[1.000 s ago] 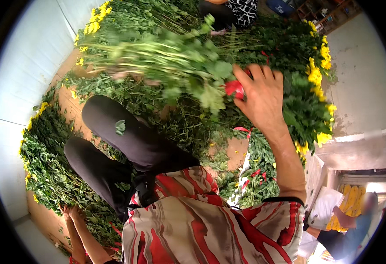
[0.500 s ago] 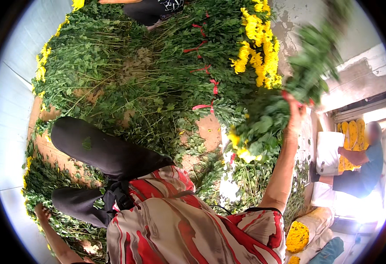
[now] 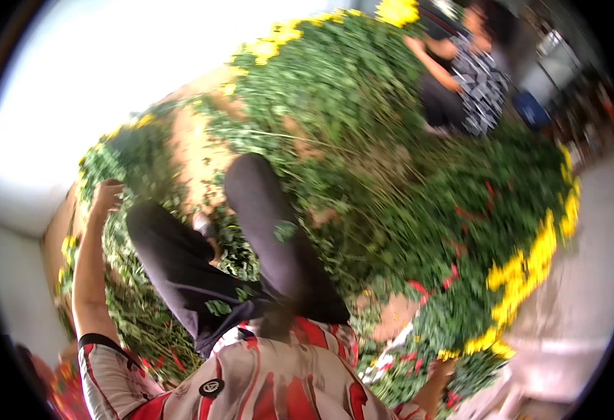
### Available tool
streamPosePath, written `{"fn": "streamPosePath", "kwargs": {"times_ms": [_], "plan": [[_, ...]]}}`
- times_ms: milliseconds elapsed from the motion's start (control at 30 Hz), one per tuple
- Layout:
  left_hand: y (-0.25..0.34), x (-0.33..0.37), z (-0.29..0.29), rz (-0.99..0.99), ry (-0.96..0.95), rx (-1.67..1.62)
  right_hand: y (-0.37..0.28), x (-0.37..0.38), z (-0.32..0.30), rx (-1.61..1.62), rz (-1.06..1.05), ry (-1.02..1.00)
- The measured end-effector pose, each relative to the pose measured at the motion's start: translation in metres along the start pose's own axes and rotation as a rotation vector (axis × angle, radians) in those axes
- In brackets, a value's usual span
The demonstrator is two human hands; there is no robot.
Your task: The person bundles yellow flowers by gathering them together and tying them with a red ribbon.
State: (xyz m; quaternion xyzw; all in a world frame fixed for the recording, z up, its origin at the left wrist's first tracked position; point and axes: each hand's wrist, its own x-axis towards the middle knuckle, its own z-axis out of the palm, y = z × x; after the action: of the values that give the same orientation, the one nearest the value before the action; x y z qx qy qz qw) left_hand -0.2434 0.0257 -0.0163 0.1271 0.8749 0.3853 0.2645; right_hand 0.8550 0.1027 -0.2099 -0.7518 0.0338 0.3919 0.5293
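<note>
My left hand point(image 3: 109, 196) reaches out at the left, its fingers loosely bent and apart with nothing seen in them. It hovers beside leafy yellow chrysanthemums point(image 3: 104, 164) heaped along the wall. Down at the lower right, my right hand point(image 3: 442, 368) is against a leafy bunch of chrysanthemums point(image 3: 476, 372), beneath a row of yellow blooms point(image 3: 489, 341). Its fingers are blurred and partly hidden, so I cannot see whether they grip stems. Red ties point(image 3: 419, 288) mark bundles lying to the right of my knees.
A co-worker point(image 3: 471, 84) in a patterned top sits at the far right, hands by a bright yellow flower bunch point(image 3: 398, 12). Chrysanthemum stems point(image 3: 349, 150) cover the floor between us. A pale wall point(image 3: 97, 77) rises at the left. Loose leaves point(image 3: 217, 306) cling to my trousers.
The view has swung toward the left, bringing the co-worker into fuller sight. My right hand, earlier raised with a swinging leafy bunch, is now low among the bundles. My left hand has reached further forward.
</note>
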Motion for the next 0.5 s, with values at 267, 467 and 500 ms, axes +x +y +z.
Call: {"fn": "streamPosePath", "kwargs": {"times_ms": [267, 467, 500], "plan": [[-0.138, -0.010, -0.013, -0.330, -0.095, -0.014, 0.153, -0.226, 0.425, -1.609, -0.518, -1.447], [-0.169, 0.066, 0.046, -0.377, -0.243, 0.012, 0.176, -0.367, 0.676, -1.990, -1.270, -1.652], [-0.176, 0.086, 0.058, -0.380, -0.300, 0.095, 0.195, -0.383, 0.715, -1.925, -1.251, -1.707]]}}
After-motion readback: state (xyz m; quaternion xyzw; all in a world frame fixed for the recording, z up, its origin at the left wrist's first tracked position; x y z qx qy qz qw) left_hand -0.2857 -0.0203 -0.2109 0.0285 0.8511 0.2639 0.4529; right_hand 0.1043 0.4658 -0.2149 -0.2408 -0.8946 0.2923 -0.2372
